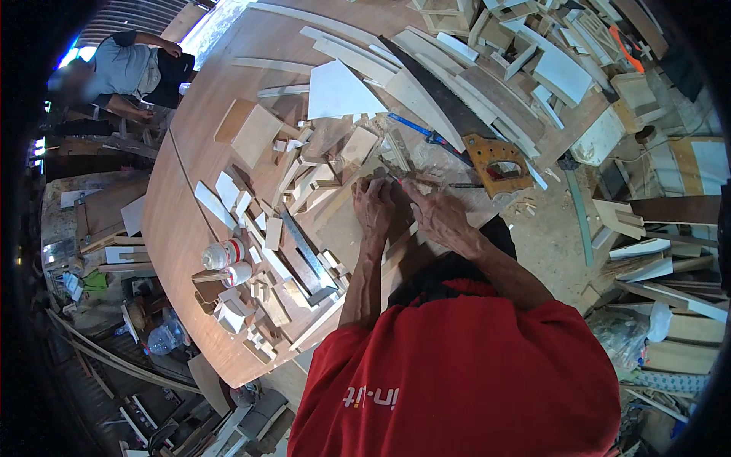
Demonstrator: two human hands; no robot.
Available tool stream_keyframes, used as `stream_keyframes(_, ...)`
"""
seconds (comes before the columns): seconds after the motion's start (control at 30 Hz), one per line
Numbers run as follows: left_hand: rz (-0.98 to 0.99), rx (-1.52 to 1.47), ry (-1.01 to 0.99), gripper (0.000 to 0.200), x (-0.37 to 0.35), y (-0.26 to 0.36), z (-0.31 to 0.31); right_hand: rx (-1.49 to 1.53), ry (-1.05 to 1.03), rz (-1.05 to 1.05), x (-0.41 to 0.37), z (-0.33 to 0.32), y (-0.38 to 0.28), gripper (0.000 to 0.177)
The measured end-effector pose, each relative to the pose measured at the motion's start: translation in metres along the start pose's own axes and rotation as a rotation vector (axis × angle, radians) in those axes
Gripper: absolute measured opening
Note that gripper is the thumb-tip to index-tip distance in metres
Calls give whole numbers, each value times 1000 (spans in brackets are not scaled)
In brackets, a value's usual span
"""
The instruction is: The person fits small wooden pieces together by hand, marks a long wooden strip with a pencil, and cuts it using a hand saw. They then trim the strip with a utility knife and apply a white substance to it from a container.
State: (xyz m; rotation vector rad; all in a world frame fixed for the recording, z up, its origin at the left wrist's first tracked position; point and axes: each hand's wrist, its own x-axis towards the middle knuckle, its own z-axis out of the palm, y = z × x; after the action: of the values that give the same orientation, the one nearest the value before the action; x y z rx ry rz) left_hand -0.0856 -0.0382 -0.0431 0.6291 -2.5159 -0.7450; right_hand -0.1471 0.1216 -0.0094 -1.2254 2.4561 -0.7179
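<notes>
Near the table's front edge, my left hand (373,206) is closed with fingers bent down among small wood pieces; what it grips is hidden under the fingers. Close beside it on the right, my right hand (439,217) is closed in a pinch. A small reddish tip shows at its fingertips, too small to name. Just beyond the hands lie short wood offcuts (311,183). A handsaw (499,161) with a wooden handle rests to the right, its dark blade pointing away. Next to it is a slim blue tool (419,128).
A metal try square (301,251) lies left of my arm, with wood blocks around it. Two jars (222,254) stand farther left. Long wood strips (350,57) and a white panel (339,91) cover the far side. Another person (133,68) is at the upper left.
</notes>
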Motion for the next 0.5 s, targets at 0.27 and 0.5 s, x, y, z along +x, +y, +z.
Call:
stream_keyframes(0.27, 22, 12, 47, 9, -1, -1, 2, 17, -8, 45, -22, -4, -7, 64)
stream_keyframes(0.5, 43, 7, 7, 10, 2, -1, -1, 82, 129, 53, -29, -4, 3, 61)
